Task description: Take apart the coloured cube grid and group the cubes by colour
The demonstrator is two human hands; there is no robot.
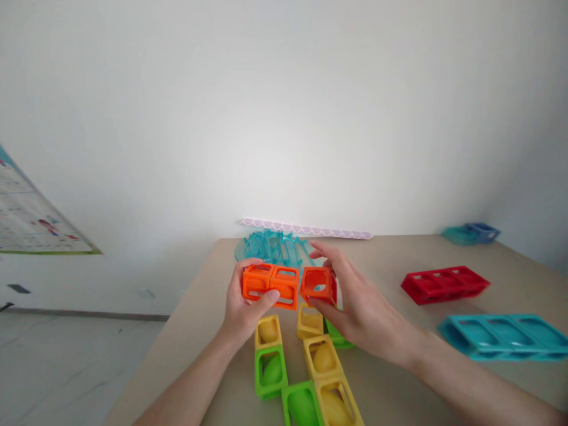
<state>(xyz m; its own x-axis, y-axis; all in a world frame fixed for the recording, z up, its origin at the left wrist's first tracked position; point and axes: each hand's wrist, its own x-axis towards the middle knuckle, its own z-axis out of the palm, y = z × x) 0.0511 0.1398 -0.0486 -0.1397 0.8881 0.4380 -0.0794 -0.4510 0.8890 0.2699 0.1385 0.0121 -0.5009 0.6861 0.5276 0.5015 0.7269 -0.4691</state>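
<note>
My left hand (pixel 244 302) is closed around two joined orange hollow cube blocks (pixel 271 286), its thumb on their near face. Just to the right, my right hand (pixel 348 290) grips a single orange-red hollow cube block (pixel 316 284) between thumb and fingers. A narrow gap separates this block from the orange pair. Below the hands lie yellow cube blocks (pixel 326 361) and green cube blocks (pixel 271 370) with rounded inserts, set in a rough U. Another green block (pixel 338 334) is partly hidden behind my right hand.
On the right of the table (pixel 199 319) lie a red three-block row (pixel 446 284) and a teal three-block row (pixel 506 337). Translucent teal pieces (pixel 273 247) sit at the back, before a lilac patterned strip (pixel 306 229) by the wall. A blue block (pixel 481 232) stands in the far right corner.
</note>
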